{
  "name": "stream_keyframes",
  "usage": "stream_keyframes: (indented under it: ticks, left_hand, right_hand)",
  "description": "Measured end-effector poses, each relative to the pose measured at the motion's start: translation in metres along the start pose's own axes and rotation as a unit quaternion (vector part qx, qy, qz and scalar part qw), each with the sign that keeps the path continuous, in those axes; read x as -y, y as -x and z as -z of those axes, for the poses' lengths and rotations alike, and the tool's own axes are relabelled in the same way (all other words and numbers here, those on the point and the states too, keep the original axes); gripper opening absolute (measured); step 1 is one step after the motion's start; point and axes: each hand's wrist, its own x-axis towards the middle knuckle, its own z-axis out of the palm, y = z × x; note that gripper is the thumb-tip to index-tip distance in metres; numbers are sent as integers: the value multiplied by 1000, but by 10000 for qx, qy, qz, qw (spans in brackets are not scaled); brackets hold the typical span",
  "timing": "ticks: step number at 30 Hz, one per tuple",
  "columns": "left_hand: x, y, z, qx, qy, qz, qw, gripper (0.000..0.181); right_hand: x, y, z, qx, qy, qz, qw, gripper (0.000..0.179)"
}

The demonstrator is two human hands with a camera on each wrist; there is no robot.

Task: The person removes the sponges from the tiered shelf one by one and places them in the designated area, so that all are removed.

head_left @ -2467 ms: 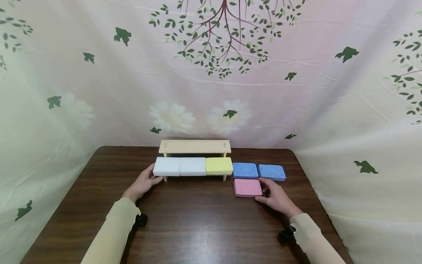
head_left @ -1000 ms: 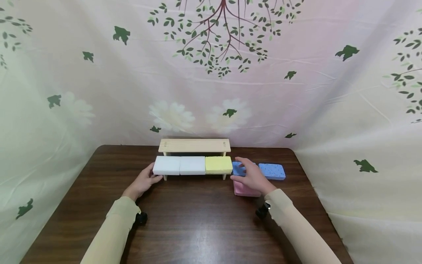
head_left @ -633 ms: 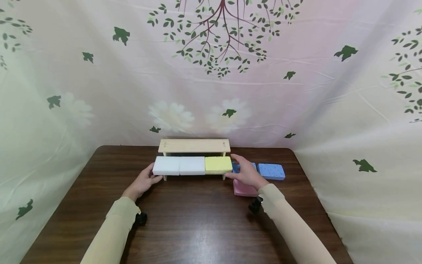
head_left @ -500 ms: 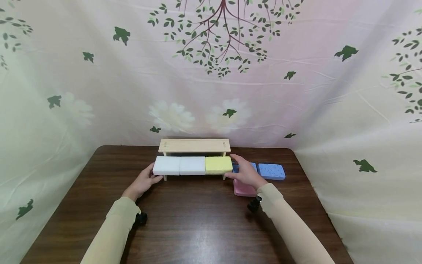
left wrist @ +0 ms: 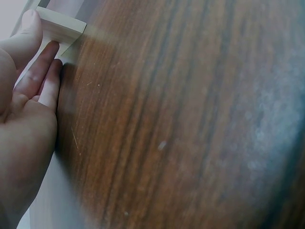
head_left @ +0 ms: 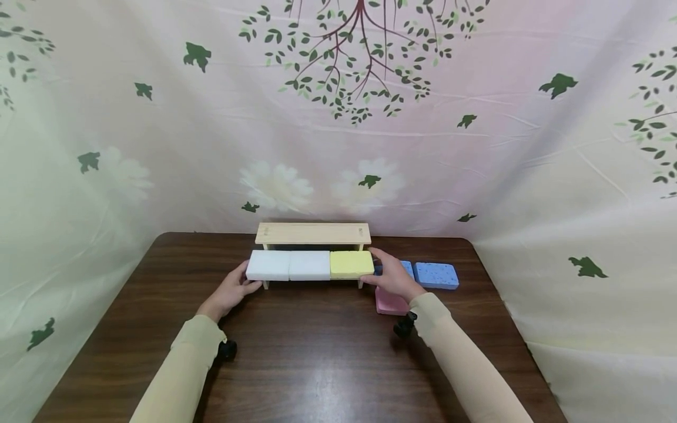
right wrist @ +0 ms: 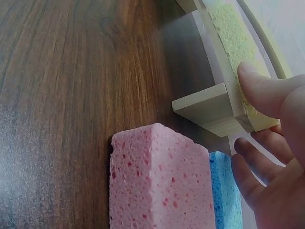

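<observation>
Two white sponges [head_left: 268,265] and a yellow sponge [head_left: 351,265] lie end to end on the front of a pale wooden stand. My left hand [head_left: 228,294] holds the left end of the outer white sponge, its thumb in front and fingers behind. The left wrist view shows that hand [left wrist: 28,114] beside a leg [left wrist: 62,28] of the stand. My right hand [head_left: 392,275] grips the yellow sponge's right end; its thumb [right wrist: 259,90] presses the front side. Beneath this hand, a pink sponge [head_left: 390,302] and a blue sponge [head_left: 406,267] are partly hidden.
Another blue sponge [head_left: 436,275] lies further right on the brown wooden table [head_left: 317,352]. Behind the row, the stand's bare back plank [head_left: 313,233] rises near a patterned cloth [head_left: 307,135], which hangs around the table's back and sides.
My right hand has let go of the pink sponge and moved left, over the blue sponge, to the yellow sponge's end. The left hand has stayed in place.
</observation>
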Motion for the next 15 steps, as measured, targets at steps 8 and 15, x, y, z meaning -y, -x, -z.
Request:
stream_keyframes:
  ticks: [8, 15]
  left_hand:
    - [3, -3, -2, -6, -35, 27, 10000, 76]
    - [-1, 0, -1, -32, -5, 39, 10000, 78]
  right_hand:
    - [-1, 1, -2, -126, -187, -116, 9997, 89]
    - [-3, 2, -4, -223, -247, -88, 9994, 88]
